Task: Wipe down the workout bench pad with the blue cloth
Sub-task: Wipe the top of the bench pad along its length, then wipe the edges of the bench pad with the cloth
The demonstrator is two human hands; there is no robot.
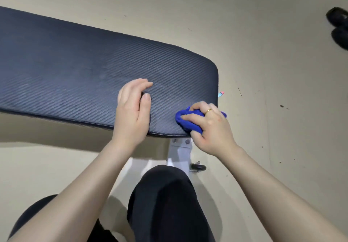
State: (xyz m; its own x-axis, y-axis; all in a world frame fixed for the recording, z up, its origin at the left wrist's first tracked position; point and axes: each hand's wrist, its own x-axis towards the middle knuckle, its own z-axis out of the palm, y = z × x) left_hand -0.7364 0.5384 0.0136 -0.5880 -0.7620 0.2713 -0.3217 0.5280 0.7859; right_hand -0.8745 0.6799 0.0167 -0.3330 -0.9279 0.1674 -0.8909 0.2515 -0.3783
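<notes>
The pad (pixel 84 68) runs lengthwise leftward, most of it unwiped by appearance. The left hand (pixel 131 109) rests on it, loosely curled and empty. The right hand (pixel 209 126) grips the bunched cloth (pixel 185 121) at the near right corner.

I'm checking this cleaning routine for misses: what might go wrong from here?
The blue cloth is bunched small under the right hand at the bench pad corner, so strokes may leave strips unwiped. The left hand rests bare on the pad and may smudge it again.
</notes>
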